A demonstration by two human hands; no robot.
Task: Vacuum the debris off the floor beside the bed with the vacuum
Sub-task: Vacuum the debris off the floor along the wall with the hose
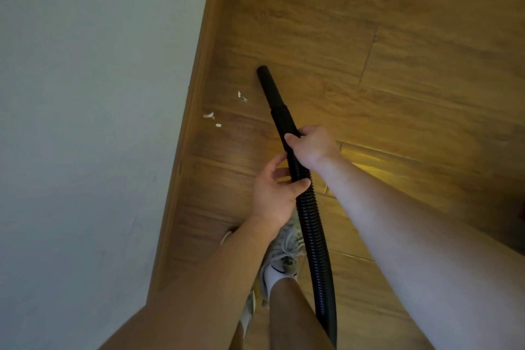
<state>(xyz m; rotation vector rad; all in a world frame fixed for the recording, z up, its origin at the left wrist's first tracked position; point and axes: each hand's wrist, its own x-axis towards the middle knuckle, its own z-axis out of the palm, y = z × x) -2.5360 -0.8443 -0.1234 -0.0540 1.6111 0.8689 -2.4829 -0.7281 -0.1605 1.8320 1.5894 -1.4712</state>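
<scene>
The right hand (311, 148) is wrapping its fingers fully around the black ribbed plastic vacuum hose (309, 207), gripping it just below the smooth black nozzle tube (270, 86). The left hand (274, 193) is holding the same hose a little lower, thumb across the top and fingers curled loosely underneath, not fully clenched. Both bare forearms are reaching forward and down from the bottom of the view, the right one stretching further out.

Four small white scraps of debris (208, 115) seem to be lying on the brown wood-grain plank floor (397, 65), though the smallest bits are hard to separate: two near the wooden bed edge (196, 94), two just left of the nozzle. The nozzle tip is resting near them, not touching any. The pale grey-white bed surface (85, 122) is filling the left side. One light laced sneaker with a white sock (284, 258) is showing clearly beneath the hands.
</scene>
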